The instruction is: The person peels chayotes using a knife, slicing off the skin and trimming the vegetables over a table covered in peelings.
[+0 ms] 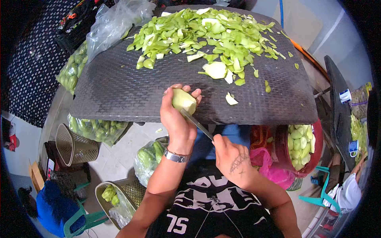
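Lying in the curled left hand (176, 119), the peeled chayote (182, 99) is judged firm, light, slippery, best held round its sides; the knife (199, 126) is gripped in the closed right hand (231, 156).

Peelings (230, 39) lie on the table (131, 91), beyond the vegetable (183, 100) in the left hand (173, 116). At right, a tub (280, 139) holds more vegetables (300, 146); at left, a bag (146, 160) sits near a basket (133, 191).

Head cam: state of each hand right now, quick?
Left hand: closed, holding a peeled pale-green vegetable.
Right hand: closed, holding a knife, blade against the vegetable.
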`<action>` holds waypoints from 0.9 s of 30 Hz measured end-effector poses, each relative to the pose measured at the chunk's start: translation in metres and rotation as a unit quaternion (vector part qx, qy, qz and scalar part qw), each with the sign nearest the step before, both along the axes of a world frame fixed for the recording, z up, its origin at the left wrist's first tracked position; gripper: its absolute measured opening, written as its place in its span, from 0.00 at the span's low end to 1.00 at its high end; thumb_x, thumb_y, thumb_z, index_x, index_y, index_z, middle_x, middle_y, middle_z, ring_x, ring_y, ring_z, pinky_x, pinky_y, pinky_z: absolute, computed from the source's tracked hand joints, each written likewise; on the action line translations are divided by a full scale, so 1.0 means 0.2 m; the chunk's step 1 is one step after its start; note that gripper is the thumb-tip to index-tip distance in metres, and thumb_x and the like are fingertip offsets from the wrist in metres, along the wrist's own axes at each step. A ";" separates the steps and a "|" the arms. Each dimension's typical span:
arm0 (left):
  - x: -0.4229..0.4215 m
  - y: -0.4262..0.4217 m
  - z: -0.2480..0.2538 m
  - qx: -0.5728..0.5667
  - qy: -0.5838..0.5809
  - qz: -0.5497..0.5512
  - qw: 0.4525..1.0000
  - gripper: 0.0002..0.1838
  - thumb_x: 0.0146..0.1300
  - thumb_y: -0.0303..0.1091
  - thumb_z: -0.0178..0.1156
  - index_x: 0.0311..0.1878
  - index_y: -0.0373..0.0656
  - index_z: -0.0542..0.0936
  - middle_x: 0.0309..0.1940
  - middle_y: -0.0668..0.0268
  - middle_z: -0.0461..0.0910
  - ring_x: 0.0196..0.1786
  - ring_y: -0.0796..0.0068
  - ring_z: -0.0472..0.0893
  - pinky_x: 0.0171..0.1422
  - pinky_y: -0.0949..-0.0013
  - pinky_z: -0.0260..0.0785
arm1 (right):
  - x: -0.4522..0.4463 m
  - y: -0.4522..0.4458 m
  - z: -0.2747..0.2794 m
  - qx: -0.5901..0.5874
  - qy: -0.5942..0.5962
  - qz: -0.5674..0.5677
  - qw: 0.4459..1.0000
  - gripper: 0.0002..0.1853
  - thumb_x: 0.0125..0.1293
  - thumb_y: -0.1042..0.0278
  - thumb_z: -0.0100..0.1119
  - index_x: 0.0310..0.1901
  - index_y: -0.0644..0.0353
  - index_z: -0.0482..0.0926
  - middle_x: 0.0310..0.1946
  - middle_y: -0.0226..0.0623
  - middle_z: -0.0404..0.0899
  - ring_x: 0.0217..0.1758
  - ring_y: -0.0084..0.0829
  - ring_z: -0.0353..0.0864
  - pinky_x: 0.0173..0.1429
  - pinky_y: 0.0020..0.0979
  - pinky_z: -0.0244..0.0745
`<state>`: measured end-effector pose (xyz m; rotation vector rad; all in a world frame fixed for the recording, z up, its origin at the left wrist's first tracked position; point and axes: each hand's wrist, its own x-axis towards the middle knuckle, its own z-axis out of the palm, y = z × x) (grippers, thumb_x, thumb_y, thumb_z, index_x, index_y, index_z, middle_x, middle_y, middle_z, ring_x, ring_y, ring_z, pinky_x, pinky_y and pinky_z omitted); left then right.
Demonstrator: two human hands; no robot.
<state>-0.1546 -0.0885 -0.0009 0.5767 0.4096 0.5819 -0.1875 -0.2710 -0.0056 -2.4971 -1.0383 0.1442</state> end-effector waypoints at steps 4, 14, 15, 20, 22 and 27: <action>-0.02 -0.04 0.00 0.013 -0.007 0.025 1.000 0.16 0.81 0.45 0.47 0.51 0.41 0.74 0.45 0.57 0.80 0.52 0.48 0.85 0.57 0.51 0.80 | 0.01 0.02 -0.04 0.005 -0.005 -0.012 1.000 0.10 0.66 0.76 0.59 0.45 0.59 0.69 0.36 0.48 0.80 0.32 0.54 0.85 0.35 0.54 0.76; 0.02 -0.13 -0.02 0.099 -0.031 0.100 0.990 0.18 0.82 0.46 0.48 0.53 0.39 0.75 0.44 0.57 0.80 0.52 0.51 0.85 0.58 0.53 0.80 | -0.03 0.06 -0.04 0.052 0.013 -0.049 0.997 0.08 0.72 0.74 0.57 0.46 0.60 0.68 0.32 0.51 0.81 0.30 0.58 0.83 0.32 0.56 0.76; 0.02 -0.13 -0.02 0.107 -0.033 0.108 0.988 0.18 0.82 0.46 0.48 0.53 0.39 0.75 0.44 0.57 0.80 0.52 0.52 0.85 0.58 0.53 0.80 | -0.03 0.07 -0.04 0.069 0.019 -0.050 0.996 0.07 0.73 0.73 0.57 0.46 0.61 0.68 0.31 0.53 0.81 0.30 0.59 0.83 0.32 0.56 0.75; 0.05 -0.11 -0.08 0.265 -0.055 0.161 0.949 0.15 0.84 0.39 0.45 0.53 0.35 0.75 0.46 0.55 0.80 0.50 0.60 0.85 0.56 0.58 0.81 | 0.02 0.03 0.03 0.123 0.085 -0.010 0.989 0.09 0.76 0.70 0.56 0.47 0.64 0.68 0.26 0.57 0.79 0.31 0.63 0.81 0.33 0.57 0.72; 0.06 -0.09 -0.09 0.331 -0.067 0.184 0.923 0.15 0.84 0.38 0.44 0.53 0.34 0.75 0.47 0.54 0.80 0.50 0.61 0.85 0.57 0.57 0.81 | 0.06 0.00 0.12 0.115 0.132 0.014 0.984 0.10 0.77 0.70 0.56 0.49 0.64 0.68 0.25 0.58 0.78 0.31 0.64 0.80 0.33 0.57 0.70; 0.06 -0.04 -0.14 0.459 -0.100 0.216 0.856 0.16 0.83 0.36 0.44 0.56 0.32 0.73 0.51 0.52 0.78 0.49 0.61 0.84 0.60 0.53 0.81 | 0.15 -0.04 0.19 0.071 0.166 0.033 0.983 0.10 0.77 0.68 0.57 0.52 0.61 0.69 0.26 0.55 0.80 0.32 0.62 0.82 0.35 0.56 0.71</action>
